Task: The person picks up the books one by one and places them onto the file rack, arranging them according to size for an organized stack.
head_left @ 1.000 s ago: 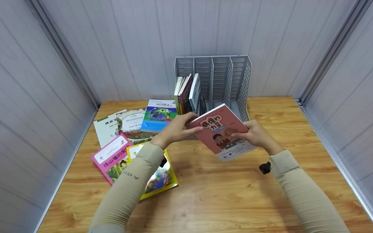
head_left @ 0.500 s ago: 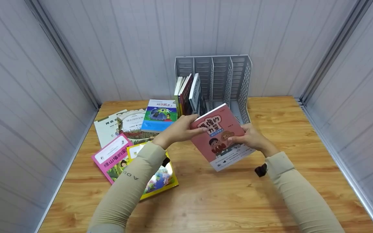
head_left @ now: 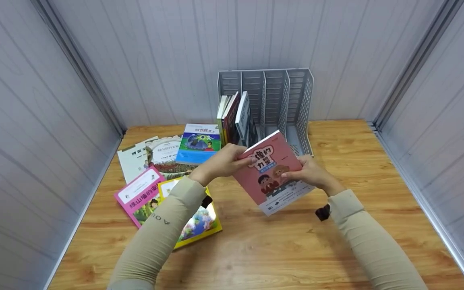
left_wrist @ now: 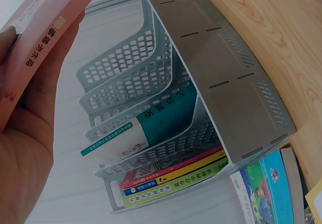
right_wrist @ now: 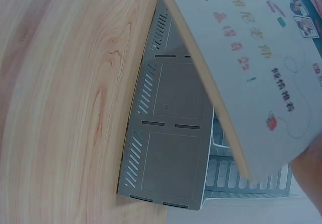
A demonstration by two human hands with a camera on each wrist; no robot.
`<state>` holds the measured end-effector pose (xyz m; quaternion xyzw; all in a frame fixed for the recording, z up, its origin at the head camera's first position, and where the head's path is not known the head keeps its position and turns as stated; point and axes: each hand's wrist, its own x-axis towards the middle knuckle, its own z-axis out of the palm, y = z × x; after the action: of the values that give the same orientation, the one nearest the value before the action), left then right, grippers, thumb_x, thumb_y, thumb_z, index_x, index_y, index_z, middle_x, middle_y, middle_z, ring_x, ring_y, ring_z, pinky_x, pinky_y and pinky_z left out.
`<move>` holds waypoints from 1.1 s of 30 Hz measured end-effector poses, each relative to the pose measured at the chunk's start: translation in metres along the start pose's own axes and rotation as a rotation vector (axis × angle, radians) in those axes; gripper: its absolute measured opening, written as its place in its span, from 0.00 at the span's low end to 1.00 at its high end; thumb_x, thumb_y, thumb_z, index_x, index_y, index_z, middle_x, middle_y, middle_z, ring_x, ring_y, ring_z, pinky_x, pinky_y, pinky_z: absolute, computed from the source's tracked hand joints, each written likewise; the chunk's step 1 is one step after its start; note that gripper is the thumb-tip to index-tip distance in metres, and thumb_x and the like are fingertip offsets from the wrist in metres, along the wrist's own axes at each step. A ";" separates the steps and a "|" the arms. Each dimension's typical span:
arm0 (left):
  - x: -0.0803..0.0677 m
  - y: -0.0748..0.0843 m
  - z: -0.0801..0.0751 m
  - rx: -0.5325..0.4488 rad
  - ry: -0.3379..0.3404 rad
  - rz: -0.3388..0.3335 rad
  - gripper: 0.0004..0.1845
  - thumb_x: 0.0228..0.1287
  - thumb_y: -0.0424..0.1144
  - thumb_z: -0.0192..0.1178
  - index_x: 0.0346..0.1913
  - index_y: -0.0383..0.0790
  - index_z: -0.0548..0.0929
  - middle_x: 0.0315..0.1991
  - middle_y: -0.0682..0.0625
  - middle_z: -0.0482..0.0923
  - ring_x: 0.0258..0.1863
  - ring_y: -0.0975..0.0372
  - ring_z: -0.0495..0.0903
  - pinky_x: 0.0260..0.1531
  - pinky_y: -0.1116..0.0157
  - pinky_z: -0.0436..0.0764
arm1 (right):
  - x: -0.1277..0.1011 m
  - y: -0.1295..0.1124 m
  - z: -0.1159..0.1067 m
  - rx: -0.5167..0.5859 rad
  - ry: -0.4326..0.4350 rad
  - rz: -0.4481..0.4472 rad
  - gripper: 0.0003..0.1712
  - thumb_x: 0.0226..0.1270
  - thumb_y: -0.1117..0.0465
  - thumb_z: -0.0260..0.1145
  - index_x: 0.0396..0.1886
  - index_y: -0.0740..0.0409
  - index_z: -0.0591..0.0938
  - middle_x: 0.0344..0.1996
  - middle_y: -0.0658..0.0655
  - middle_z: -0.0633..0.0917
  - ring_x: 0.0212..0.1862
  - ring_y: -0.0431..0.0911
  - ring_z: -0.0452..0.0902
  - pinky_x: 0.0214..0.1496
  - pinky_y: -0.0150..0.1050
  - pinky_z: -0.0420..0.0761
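Observation:
A pink paperback book (head_left: 270,177) is held tilted above the table, in front of the grey file rack (head_left: 275,74). My left hand (head_left: 226,161) grips its upper left edge, with the thumb on the cover. On the book's right edge my right hand (head_left: 316,175) pinches it, thumb lying over the cover picture. The left wrist view shows the pink spine (left_wrist: 43,45) with the left fingers behind it. A white printed lower band of the book (right_wrist: 246,78) fills the upper right of the right wrist view.
Several books stand in the rack's left slots, among them a teal and white one (left_wrist: 151,121). Left of the rack lie a blue book (head_left: 198,145), a round-patterned book (head_left: 165,155), a pale book (head_left: 131,161), a magenta book (head_left: 139,193) and a yellow-edged book (head_left: 199,229).
The pink book has tipped so its cover faces the head camera more, and its lower end has come nearer and left. Both hands keep hold; the right hand has shifted slightly left.

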<state>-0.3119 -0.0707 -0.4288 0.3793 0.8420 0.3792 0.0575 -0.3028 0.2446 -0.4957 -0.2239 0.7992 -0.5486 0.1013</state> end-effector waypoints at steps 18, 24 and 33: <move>-0.006 0.002 -0.017 0.028 0.063 0.034 0.14 0.82 0.42 0.63 0.40 0.35 0.88 0.37 0.42 0.93 0.33 0.58 0.92 0.33 0.67 0.83 | 0.004 -0.014 -0.014 0.080 -0.012 -0.045 0.25 0.69 0.71 0.75 0.64 0.75 0.82 0.47 0.56 0.93 0.45 0.39 0.90 0.48 0.34 0.89; -0.010 0.003 -0.028 0.038 0.075 -0.030 0.15 0.82 0.44 0.63 0.44 0.35 0.89 0.40 0.42 0.94 0.35 0.56 0.94 0.39 0.59 0.90 | 0.008 -0.015 -0.021 0.057 0.021 -0.056 0.32 0.68 0.73 0.75 0.70 0.74 0.78 0.60 0.74 0.87 0.54 0.38 0.88 0.58 0.32 0.88; -0.015 0.008 -0.048 0.053 0.138 -0.075 0.15 0.83 0.44 0.61 0.45 0.34 0.89 0.41 0.41 0.94 0.37 0.53 0.94 0.44 0.53 0.91 | 0.009 -0.008 -0.038 -0.001 0.151 -0.050 0.31 0.71 0.72 0.73 0.71 0.77 0.76 0.62 0.77 0.83 0.55 0.39 0.85 0.57 0.27 0.86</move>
<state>-0.3150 -0.1063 -0.3924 0.3220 0.8673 0.3794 0.0031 -0.3243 0.2694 -0.4732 -0.2015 0.7990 -0.5660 0.0268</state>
